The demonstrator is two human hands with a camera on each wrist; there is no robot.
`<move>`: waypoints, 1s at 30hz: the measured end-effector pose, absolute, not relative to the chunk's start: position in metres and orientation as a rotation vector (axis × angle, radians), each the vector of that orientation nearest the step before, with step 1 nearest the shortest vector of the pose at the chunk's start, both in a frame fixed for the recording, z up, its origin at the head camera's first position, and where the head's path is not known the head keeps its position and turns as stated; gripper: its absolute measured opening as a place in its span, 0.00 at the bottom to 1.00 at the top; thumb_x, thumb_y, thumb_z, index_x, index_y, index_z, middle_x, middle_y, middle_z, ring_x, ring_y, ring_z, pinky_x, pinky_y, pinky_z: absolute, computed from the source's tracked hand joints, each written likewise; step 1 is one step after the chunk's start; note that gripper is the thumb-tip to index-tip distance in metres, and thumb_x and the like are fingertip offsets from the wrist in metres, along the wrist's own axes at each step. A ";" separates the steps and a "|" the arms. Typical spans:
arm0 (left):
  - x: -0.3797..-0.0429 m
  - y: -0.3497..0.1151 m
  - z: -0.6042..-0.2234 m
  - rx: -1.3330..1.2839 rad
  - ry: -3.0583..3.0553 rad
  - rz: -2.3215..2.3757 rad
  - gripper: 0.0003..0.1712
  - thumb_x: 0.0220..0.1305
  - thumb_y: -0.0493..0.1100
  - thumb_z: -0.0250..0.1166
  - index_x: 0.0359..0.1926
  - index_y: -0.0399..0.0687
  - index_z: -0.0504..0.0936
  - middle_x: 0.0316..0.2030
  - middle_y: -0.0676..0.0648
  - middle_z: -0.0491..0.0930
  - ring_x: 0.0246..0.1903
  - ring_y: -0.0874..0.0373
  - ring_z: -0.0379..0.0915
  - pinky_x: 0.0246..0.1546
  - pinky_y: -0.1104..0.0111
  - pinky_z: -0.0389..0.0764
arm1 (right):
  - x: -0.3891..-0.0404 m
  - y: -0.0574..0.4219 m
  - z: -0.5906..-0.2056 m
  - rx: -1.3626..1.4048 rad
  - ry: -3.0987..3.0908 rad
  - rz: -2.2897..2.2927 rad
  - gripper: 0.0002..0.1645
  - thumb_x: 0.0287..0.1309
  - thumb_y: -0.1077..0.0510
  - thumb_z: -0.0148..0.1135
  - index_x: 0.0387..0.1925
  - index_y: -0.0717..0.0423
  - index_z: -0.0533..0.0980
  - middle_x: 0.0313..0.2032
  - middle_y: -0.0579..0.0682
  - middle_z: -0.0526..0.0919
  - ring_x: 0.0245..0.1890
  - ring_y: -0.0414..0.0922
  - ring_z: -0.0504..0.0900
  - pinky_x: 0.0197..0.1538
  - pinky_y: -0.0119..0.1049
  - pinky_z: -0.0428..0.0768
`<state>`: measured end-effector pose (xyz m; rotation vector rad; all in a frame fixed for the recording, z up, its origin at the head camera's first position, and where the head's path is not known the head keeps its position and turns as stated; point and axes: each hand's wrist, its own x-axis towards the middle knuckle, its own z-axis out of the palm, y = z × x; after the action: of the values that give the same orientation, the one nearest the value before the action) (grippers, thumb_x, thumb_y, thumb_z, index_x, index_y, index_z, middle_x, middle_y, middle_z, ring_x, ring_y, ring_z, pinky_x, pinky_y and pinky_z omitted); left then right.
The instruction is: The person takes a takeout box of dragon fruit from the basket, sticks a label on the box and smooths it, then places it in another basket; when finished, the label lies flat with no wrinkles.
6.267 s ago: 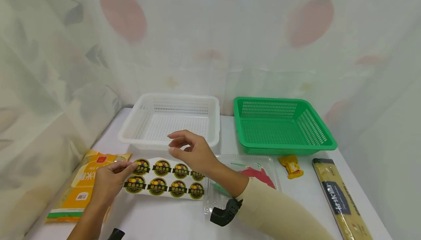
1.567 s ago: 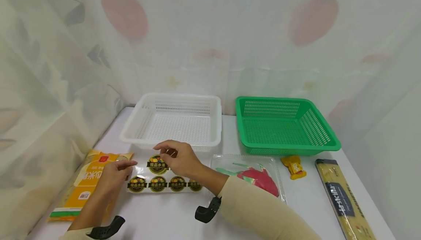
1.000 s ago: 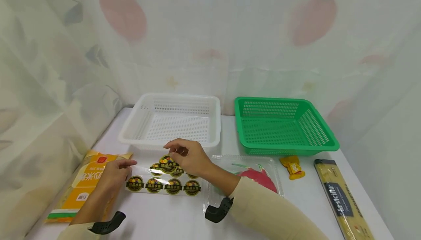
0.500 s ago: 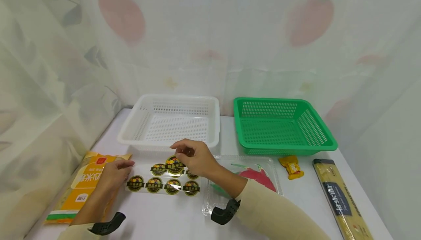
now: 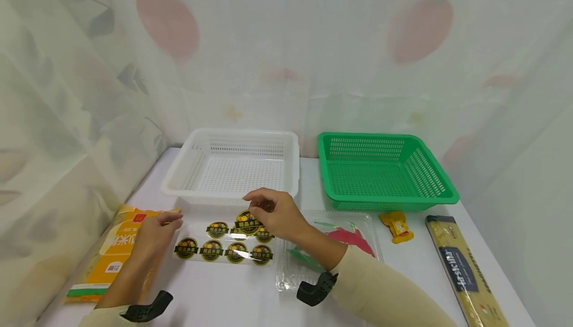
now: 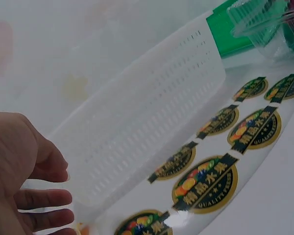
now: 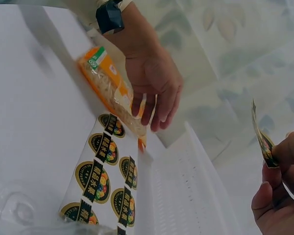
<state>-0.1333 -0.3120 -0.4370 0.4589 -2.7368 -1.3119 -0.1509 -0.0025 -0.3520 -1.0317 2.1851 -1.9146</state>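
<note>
In the head view my right hand (image 5: 278,216) pinches a round black-and-gold fruit sticker (image 5: 246,223) between thumb and fingertips. The right wrist view shows this sticker (image 7: 265,149) edge-on, lifted above the table. Below lies a white sheet of matching stickers (image 5: 224,251); its upper-left place is bare. My left hand (image 5: 155,236) hovers by the sheet's left end, over a yellow grain bag (image 5: 117,240). Seen from the left wrist, its relaxed fingers (image 6: 44,198) hold nothing. To the sheet's right, a clear plastic clamshell (image 5: 286,283) contains a dragon fruit (image 5: 351,238), partly hidden by my right forearm.
Behind the sheet stand a white basket (image 5: 230,200) and a green basket (image 5: 385,204). A small yellow packet (image 5: 396,227) lies before the green one. A long pasta pack (image 5: 465,272) lies along the right side. Printed curtains border the table's back and sides.
Over the last seconds the upper-left sticker has come off the sheet into my right hand, which drifts rightward with it. My left hand, earlier pinching the sheet's left end, is now off it.
</note>
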 end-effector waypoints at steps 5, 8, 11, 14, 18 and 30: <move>-0.130 -0.300 -0.424 0.396 -2.717 -1.258 0.20 0.68 0.43 0.60 0.54 0.33 0.80 0.47 0.34 0.79 0.45 0.43 0.74 0.41 0.60 0.76 | -0.150 0.005 -0.352 -1.003 2.187 -1.922 0.13 0.59 0.76 0.56 0.46 0.70 0.78 0.34 0.65 0.80 0.30 0.55 0.77 0.33 0.30 0.75; -0.129 -0.291 -0.413 0.318 -2.695 -1.316 0.20 0.68 0.43 0.60 0.54 0.32 0.79 0.47 0.35 0.80 0.47 0.44 0.74 0.41 0.69 0.76 | -0.150 0.009 -0.352 -0.993 2.182 -1.941 0.13 0.58 0.77 0.56 0.46 0.71 0.78 0.33 0.66 0.79 0.29 0.54 0.77 0.32 0.30 0.75; -0.127 -0.281 -0.403 0.246 -2.657 -1.353 0.20 0.68 0.44 0.61 0.53 0.32 0.80 0.46 0.36 0.81 0.47 0.45 0.75 0.38 0.77 0.73 | -0.150 0.012 -0.352 -0.988 2.177 -1.957 0.13 0.59 0.77 0.55 0.45 0.71 0.77 0.33 0.66 0.79 0.28 0.54 0.77 0.32 0.30 0.75; -0.125 -0.273 -0.395 0.183 -2.635 -1.384 0.20 0.69 0.44 0.61 0.53 0.32 0.80 0.46 0.36 0.81 0.47 0.45 0.75 0.39 0.78 0.72 | -0.150 0.014 -0.353 -0.980 2.183 -1.964 0.13 0.59 0.77 0.55 0.45 0.71 0.78 0.33 0.66 0.79 0.29 0.53 0.77 0.32 0.30 0.75; -0.122 -0.263 -0.387 0.123 -2.628 -1.411 0.20 0.69 0.45 0.60 0.53 0.33 0.81 0.46 0.38 0.81 0.47 0.47 0.75 0.41 0.75 0.73 | -0.149 0.016 -0.354 -0.969 2.179 -1.975 0.12 0.59 0.77 0.55 0.45 0.71 0.77 0.33 0.66 0.79 0.29 0.52 0.77 0.32 0.31 0.75; -0.116 -0.227 -0.370 -0.092 -2.531 -1.586 0.17 0.65 0.46 0.65 0.49 0.39 0.84 0.38 0.46 0.85 0.36 0.55 0.79 0.32 0.71 0.76 | -0.146 0.028 -0.351 -0.921 2.218 -1.998 0.11 0.59 0.75 0.58 0.44 0.70 0.78 0.34 0.64 0.80 0.30 0.56 0.79 0.34 0.32 0.77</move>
<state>-0.1159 -0.2272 -0.3695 -0.0917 -2.5309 -1.5857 -0.1455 0.0280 -0.3509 -0.9208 2.2179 -1.9985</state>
